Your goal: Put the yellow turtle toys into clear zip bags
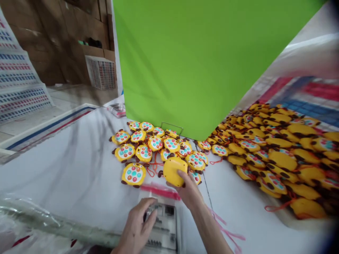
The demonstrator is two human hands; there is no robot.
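My right hand [190, 192] is closed on a yellow animal-shaped toy [173, 171], held with its plain back facing up and a brown foot showing at its side. My left hand [140, 224] rests over a clear zip bag [169, 211] with a pink strip and a grey printed sheet inside. Its thumb and forefinger are apart, with nothing visible between them; the other fingers are partly hidden. Just beyond both hands lie several similar toys [134, 174], face up, with coloured round buttons and orange cords.
A tall green panel [198, 63] stands behind the toys, with a thin wire loop [171, 124] at its foot. A large heap of yellow toys [280, 158] fills the right side. Pink strips [227, 231] lie on the white table [87, 169]. Plastic wrapping [34, 218] lies front left.
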